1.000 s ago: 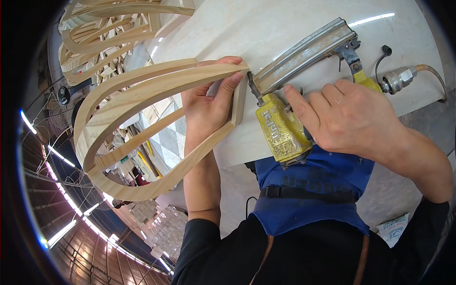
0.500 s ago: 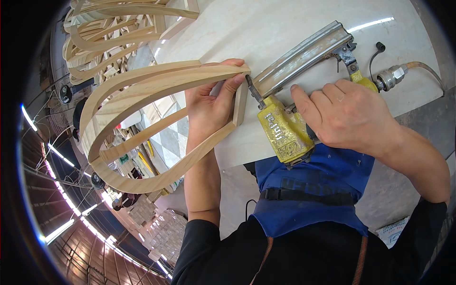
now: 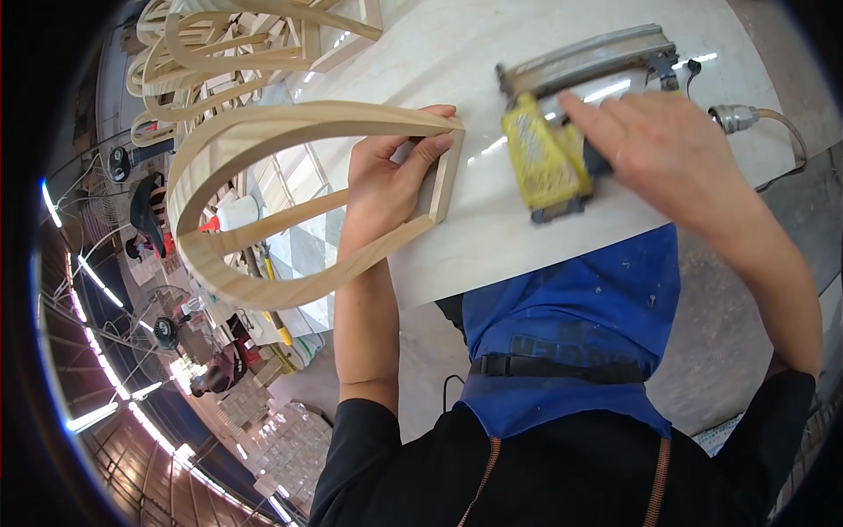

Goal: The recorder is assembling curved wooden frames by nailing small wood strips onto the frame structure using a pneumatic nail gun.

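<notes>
My left hand [image 3: 395, 171] grips a rounded, drop-shaped wooden frame [image 3: 290, 119] near its straight end piece [image 3: 446, 176]. The thumb presses inside the corner and the fingers reach round the outer face. Curved pale strips make up the frame, which stands tilted at the left edge of the worktable. Closed around the handle of a yellow pneumatic nail gun [image 3: 544, 162] is my right hand [image 3: 659, 154], its index finger stretched along the tool. The gun is apart from the frame, slightly blurred, with its metal magazine [image 3: 588, 61] on the far side.
The pale worktable [image 3: 509, 250] has a rounded right end. An air hose [image 3: 790, 132] with a metal coupling [image 3: 736, 119] runs from the gun to the right. Several similar wooden frames [image 3: 237, 61] are heaped at the far left. Two people [image 3: 226, 364] are farther off at left.
The nail gun has moved away from the frame's corner, to the right and farther up the table, turning as it goes. The frame has tilted slightly in my left hand.
</notes>
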`<state>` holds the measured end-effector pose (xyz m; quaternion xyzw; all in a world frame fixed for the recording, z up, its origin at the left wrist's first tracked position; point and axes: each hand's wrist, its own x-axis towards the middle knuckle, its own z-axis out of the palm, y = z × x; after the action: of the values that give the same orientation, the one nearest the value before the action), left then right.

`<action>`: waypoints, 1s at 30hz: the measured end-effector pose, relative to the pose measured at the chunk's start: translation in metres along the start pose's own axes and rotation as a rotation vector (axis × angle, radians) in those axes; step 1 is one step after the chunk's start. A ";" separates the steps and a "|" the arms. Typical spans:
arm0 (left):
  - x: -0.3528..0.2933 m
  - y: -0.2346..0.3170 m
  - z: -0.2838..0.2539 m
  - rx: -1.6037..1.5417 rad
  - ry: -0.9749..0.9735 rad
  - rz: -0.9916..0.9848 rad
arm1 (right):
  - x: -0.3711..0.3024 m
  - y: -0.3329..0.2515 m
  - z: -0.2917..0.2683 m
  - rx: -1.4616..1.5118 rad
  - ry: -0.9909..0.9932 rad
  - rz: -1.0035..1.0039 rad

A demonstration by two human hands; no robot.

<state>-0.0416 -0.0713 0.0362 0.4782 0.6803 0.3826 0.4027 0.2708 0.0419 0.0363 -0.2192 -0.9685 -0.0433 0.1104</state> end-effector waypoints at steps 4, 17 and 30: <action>-0.016 0.003 -0.023 -0.048 -0.049 0.045 | -0.001 0.003 -0.004 0.075 0.044 0.080; -0.236 -0.059 -0.084 -0.111 0.577 0.220 | 0.084 -0.186 -0.054 0.801 0.212 0.318; -0.255 -0.154 -0.287 0.966 0.586 0.056 | 0.076 -0.291 -0.011 0.870 0.249 0.576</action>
<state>-0.3011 -0.3937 0.0529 0.4998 0.8485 0.1552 -0.0780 0.0803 -0.1898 0.0540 -0.4032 -0.7772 0.3685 0.3123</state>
